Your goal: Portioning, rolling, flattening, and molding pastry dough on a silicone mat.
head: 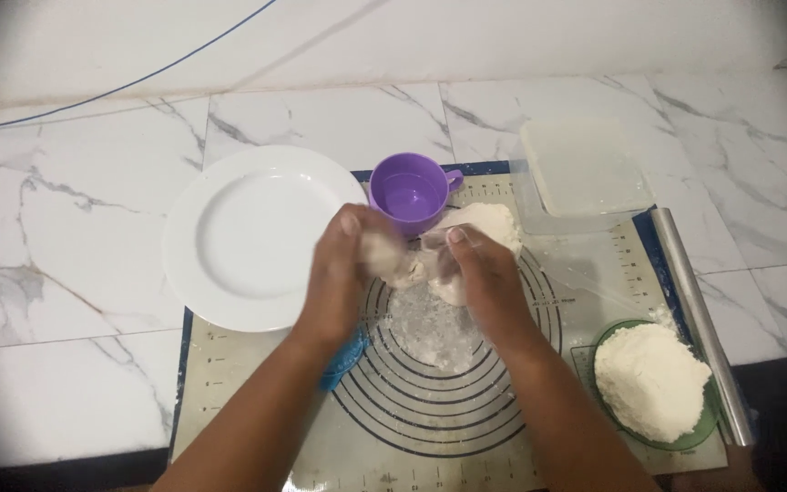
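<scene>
You are pinching a small blurred dough piece (381, 252) in your left hand (343, 273), while your right hand (485, 278) is clasping the main dough lump (485, 228) lying just to its right, over the baking mat (412, 428), below the purple cup (409, 191).

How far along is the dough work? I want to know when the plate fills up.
Done: a dough mound sits on the floured mat. In hand: the left hand and right hand hold a small dough piece between them; its shape is blurred. Left: the white plate holds nothing, and the flour in the green dish looks plentiful.
</scene>
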